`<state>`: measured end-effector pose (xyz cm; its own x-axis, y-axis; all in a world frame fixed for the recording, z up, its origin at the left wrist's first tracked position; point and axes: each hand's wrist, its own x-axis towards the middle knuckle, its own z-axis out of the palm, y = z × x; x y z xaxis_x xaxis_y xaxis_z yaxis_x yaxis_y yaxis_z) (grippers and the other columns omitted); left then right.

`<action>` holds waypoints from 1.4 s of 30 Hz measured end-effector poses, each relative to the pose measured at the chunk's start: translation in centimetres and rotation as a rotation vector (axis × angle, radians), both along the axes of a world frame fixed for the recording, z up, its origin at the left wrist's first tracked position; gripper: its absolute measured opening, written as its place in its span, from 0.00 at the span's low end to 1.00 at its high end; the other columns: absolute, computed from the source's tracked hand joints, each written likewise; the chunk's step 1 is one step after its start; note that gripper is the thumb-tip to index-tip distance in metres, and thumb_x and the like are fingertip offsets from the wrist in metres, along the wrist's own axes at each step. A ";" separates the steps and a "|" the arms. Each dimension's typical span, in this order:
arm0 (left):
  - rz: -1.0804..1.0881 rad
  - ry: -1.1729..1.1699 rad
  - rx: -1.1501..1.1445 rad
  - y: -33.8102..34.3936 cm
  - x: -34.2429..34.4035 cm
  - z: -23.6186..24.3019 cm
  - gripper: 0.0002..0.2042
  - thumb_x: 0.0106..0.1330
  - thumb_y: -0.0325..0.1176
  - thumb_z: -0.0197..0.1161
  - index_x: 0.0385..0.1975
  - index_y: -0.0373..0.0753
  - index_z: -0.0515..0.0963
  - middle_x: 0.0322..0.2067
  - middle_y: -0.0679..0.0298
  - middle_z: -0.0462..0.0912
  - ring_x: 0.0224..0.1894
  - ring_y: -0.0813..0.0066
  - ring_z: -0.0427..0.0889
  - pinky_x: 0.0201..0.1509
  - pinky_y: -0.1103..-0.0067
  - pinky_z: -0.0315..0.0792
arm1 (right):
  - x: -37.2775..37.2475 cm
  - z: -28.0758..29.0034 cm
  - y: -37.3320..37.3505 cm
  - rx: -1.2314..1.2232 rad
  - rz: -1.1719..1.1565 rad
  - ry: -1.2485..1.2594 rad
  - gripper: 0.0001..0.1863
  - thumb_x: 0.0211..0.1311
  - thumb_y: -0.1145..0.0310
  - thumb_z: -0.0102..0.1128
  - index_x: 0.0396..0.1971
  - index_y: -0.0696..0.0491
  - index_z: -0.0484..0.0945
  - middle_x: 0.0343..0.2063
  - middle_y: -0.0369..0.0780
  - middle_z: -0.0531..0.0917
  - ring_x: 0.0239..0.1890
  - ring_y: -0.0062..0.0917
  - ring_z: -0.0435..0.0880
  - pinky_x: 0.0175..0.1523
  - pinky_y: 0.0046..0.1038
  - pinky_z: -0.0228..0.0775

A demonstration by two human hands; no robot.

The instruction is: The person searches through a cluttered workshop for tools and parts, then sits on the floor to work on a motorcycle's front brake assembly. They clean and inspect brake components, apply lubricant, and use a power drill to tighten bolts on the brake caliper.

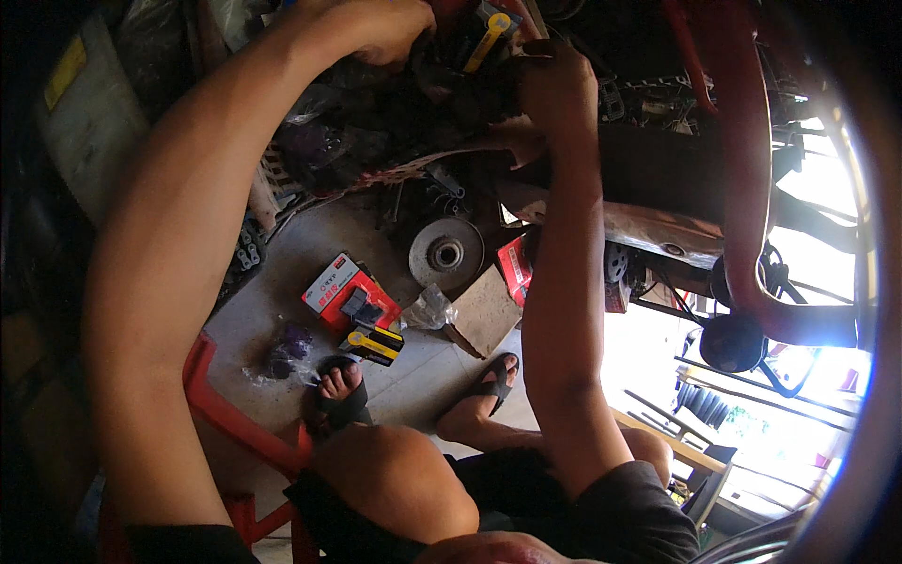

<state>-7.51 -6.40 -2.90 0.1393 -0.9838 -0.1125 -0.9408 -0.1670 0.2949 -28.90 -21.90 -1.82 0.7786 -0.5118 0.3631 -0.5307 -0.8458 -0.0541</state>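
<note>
Both my arms reach up to a crate-like basket (399, 171) heaped with dark parts and plastic bags. My left hand (385, 30) is at the top edge, over the left part of the heap, with its fingers bent down out of sight. Farther right, my right hand (561, 85) is closed at the basket's right end, and whatever its fingers hold is lost in shadow. Between the hands lies a small box with a yellow stripe (490, 39).
On the floor below are a round metal drum (446, 252), a red and white box (343, 291), a black and yellow box (376, 343), a cardboard piece (487, 310) and crumpled clear plastic (430, 308). A red frame (244, 423) stands lower left; a curved red tube (747, 188) rises at right.
</note>
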 end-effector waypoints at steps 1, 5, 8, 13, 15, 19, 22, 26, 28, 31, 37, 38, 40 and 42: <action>-0.008 0.013 -0.016 -0.3 -0.3 0.1 0.19 0.63 0.29 0.68 0.55 0.45 0.87 0.51 0.51 0.90 0.54 0.50 0.88 0.55 0.57 0.82 | -0.8 -0.2 -1.1 0.007 0.009 -0.066 0.15 0.67 0.71 0.63 0.51 0.57 0.88 0.49 0.49 0.90 0.45 0.36 0.93 0.48 0.33 0.85; -0.027 0.043 -0.025 1.4 -0.7 1.8 0.18 0.63 0.31 0.70 0.54 0.45 0.88 0.49 0.50 0.90 0.52 0.49 0.89 0.54 0.58 0.83 | -2.2 2.8 1.9 0.260 -0.037 -0.368 0.16 0.71 0.71 0.59 0.52 0.59 0.87 0.45 0.48 0.92 0.44 0.25 0.93 0.46 0.28 0.83; -0.007 -0.022 0.129 -0.3 0.2 0.6 0.18 0.62 0.32 0.71 0.53 0.45 0.88 0.51 0.50 0.90 0.52 0.49 0.89 0.54 0.59 0.83 | -3.5 5.1 5.7 0.248 0.042 -0.458 0.11 0.71 0.72 0.58 0.45 0.59 0.86 0.37 0.51 0.90 0.40 0.49 0.91 0.47 0.43 0.81; -0.009 -0.202 -0.113 -0.8 -0.8 -0.9 0.21 0.63 0.36 0.74 0.55 0.37 0.84 0.56 0.46 0.86 0.58 0.49 0.84 0.61 0.58 0.79 | -9.8 7.2 13.3 0.412 0.116 -0.052 0.10 0.73 0.69 0.58 0.44 0.59 0.84 0.36 0.56 0.88 0.42 0.53 0.89 0.48 0.47 0.79; -0.034 -0.315 -0.430 -0.9 -1.6 -2.3 0.24 0.64 0.36 0.76 0.58 0.35 0.81 0.59 0.46 0.82 0.61 0.49 0.81 0.65 0.59 0.77 | -11.3 5.6 15.1 0.598 0.131 0.224 0.10 0.73 0.68 0.63 0.46 0.57 0.85 0.32 0.51 0.87 0.37 0.45 0.89 0.43 0.41 0.80; -0.191 -0.150 -0.579 -1.6 -8.1 -2.4 0.36 0.62 0.33 0.77 0.73 0.54 0.73 0.73 0.61 0.68 0.74 0.55 0.69 0.77 0.63 0.71 | -13.5 -0.8 17.8 0.436 0.198 0.678 0.17 0.70 0.58 0.65 0.36 0.58 0.87 0.33 0.53 0.89 0.39 0.49 0.90 0.44 0.48 0.82; -0.259 -0.207 -0.419 0.5 -7.3 -5.1 0.36 0.62 0.32 0.77 0.73 0.54 0.72 0.71 0.58 0.70 0.73 0.54 0.69 0.77 0.64 0.71 | -11.2 -6.5 20.7 0.644 0.246 0.762 0.21 0.67 0.59 0.65 0.50 0.60 0.82 0.47 0.57 0.86 0.49 0.49 0.88 0.48 0.45 0.83; -0.250 -0.185 -0.287 -1.0 -8.6 -3.7 0.35 0.62 0.31 0.76 0.72 0.50 0.73 0.70 0.60 0.72 0.72 0.57 0.72 0.76 0.64 0.71 | -14.8 -15.5 25.2 0.602 0.169 0.527 0.40 0.65 0.56 0.67 0.71 0.60 0.65 0.65 0.62 0.73 0.62 0.54 0.79 0.60 0.46 0.77; -0.228 -0.037 -0.305 -0.9 -8.7 -3.1 0.32 0.63 0.31 0.76 0.70 0.47 0.75 0.67 0.59 0.76 0.70 0.58 0.75 0.73 0.64 0.74 | -15.9 -17.8 27.3 0.623 0.144 0.465 0.48 0.63 0.53 0.69 0.77 0.60 0.59 0.71 0.63 0.67 0.67 0.57 0.74 0.66 0.50 0.71; -0.212 0.021 -0.401 -0.3 -7.6 -4.4 0.28 0.65 0.32 0.75 0.67 0.44 0.77 0.60 0.55 0.81 0.66 0.57 0.79 0.69 0.63 0.77 | -15.4 -18.6 28.7 0.726 0.103 0.394 0.54 0.62 0.52 0.72 0.80 0.59 0.53 0.71 0.61 0.66 0.68 0.58 0.70 0.69 0.56 0.64; 0.005 0.235 -0.324 -1.7 -5.7 -2.6 0.20 0.67 0.32 0.74 0.58 0.39 0.81 0.52 0.51 0.87 0.56 0.53 0.86 0.62 0.62 0.79 | -14.9 -18.9 28.2 0.841 -0.101 0.434 0.66 0.48 0.45 0.83 0.78 0.63 0.53 0.66 0.60 0.72 0.65 0.54 0.75 0.69 0.50 0.67; 0.066 0.268 -0.293 -1.8 -5.3 -2.6 0.19 0.68 0.32 0.73 0.57 0.38 0.82 0.51 0.51 0.87 0.54 0.53 0.86 0.60 0.62 0.80 | -15.1 -18.9 27.7 0.875 -0.112 0.395 0.67 0.47 0.44 0.83 0.78 0.64 0.52 0.64 0.60 0.74 0.65 0.54 0.76 0.69 0.48 0.69; -0.008 0.245 -0.361 -2.3 -1.5 -3.7 0.21 0.65 0.34 0.76 0.56 0.35 0.82 0.52 0.48 0.86 0.51 0.51 0.86 0.58 0.61 0.80 | -14.8 -19.6 27.3 0.952 -0.096 0.313 0.70 0.46 0.42 0.84 0.78 0.66 0.51 0.61 0.59 0.77 0.64 0.54 0.78 0.68 0.45 0.71; 0.071 0.248 -0.298 -1.6 -1.3 -0.6 0.26 0.68 0.38 0.75 0.60 0.27 0.79 0.60 0.42 0.81 0.61 0.47 0.81 0.66 0.59 0.76 | -15.5 -20.8 27.2 0.943 -0.117 0.252 0.68 0.44 0.44 0.87 0.76 0.66 0.54 0.60 0.60 0.78 0.63 0.54 0.79 0.67 0.46 0.73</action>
